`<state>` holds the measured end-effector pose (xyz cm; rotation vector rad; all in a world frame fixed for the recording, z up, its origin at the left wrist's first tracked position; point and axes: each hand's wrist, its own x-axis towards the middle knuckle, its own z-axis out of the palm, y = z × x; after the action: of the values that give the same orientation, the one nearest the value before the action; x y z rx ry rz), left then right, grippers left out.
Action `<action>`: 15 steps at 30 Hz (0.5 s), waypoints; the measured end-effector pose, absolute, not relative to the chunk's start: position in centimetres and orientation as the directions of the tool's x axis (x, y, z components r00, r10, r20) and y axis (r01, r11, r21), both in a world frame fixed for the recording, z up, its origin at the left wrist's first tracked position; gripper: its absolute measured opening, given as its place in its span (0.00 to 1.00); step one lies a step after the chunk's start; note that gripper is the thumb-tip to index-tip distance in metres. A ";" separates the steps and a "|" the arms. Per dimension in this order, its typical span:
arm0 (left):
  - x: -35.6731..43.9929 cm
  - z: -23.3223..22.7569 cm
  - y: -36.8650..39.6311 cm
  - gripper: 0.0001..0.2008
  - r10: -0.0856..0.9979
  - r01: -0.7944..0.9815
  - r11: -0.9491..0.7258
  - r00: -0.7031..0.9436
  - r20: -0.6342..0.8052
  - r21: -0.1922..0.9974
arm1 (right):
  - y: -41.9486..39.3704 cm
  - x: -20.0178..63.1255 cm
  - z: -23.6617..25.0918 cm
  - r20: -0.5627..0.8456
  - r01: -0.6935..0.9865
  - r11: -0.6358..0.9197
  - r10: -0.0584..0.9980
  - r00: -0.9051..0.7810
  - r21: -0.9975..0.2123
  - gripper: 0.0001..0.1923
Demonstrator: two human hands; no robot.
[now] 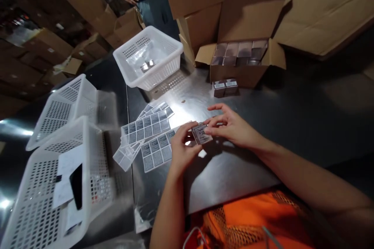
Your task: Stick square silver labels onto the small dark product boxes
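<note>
Both hands, left hand (181,149) and right hand (232,126), pinch a small box (201,134) above label sheets (149,130).

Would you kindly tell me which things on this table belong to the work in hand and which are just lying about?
In hand:
- small box, held between left hand and right hand
- label sheets beside the left hand
- open carton of similar boxes
- two small boxes in front of it

Lying about:
- white baskets
- dark phone on papers in the nearest basket
- stacked cartons
</note>
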<state>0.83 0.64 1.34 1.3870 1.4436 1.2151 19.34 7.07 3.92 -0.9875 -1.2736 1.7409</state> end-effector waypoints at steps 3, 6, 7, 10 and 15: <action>0.9 1.0 0.6 0.25 0.988 0.277 -0.091 -0.096 0.121 0.956 | 7.0 19.4 4.1 -0.185 -0.110 -0.251 0.890 -0.416 -0.962 0.36; 0.9 0.5 0.7 0.25 0.982 0.292 -0.135 -0.086 0.166 0.947 | 6.9 19.4 4.3 -0.203 -0.083 -0.259 0.888 -0.412 -0.962 0.37; 0.9 0.4 0.7 0.25 0.981 0.295 -0.143 -0.083 0.175 0.945 | 6.9 19.4 4.3 -0.209 -0.077 -0.262 0.888 -0.410 -0.962 0.37; 0.8 0.1 0.6 0.26 0.977 0.317 -0.167 -0.074 0.200 0.934 | 6.9 19.3 4.4 -0.221 -0.078 -0.274 0.887 -0.405 -0.959 0.37; 0.9 0.3 0.6 0.25 0.972 0.358 -0.182 -0.077 0.223 0.916 | 6.9 19.3 4.4 -0.212 -0.075 -0.264 0.889 -0.405 -0.962 0.37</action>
<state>0.87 0.59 0.35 1.5773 1.4574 1.2648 19.27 6.85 4.43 -1.0694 -1.2701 1.7535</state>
